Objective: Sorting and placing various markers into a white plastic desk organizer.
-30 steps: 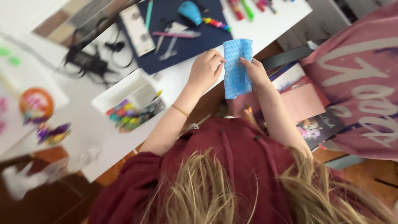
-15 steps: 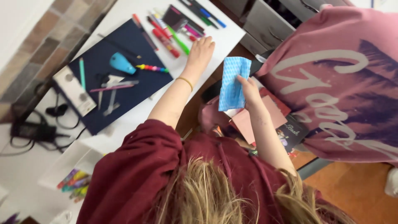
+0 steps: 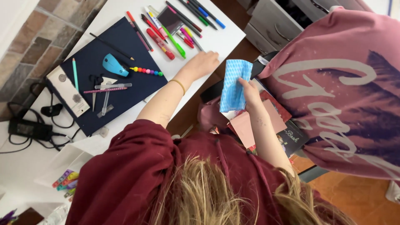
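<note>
– where's our blue patterned cloth (image 3: 234,85)?

– pinched upright in our right hand (image 3: 250,92), off the near right edge of the white table (image 3: 225,39).

– and our left hand (image 3: 202,64)?

– flat on the table, fingers loose, holding nothing, just near the row of markers (image 3: 175,29), right of the dark blue folder (image 3: 125,50).

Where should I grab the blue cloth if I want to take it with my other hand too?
Probably the top left corner of the cloth, coming from the left. It hangs upright, pinched along its right edge by the right hand, so the left edge and top are free. The left hand, resting flat on the table, is just beside that side.
</note>
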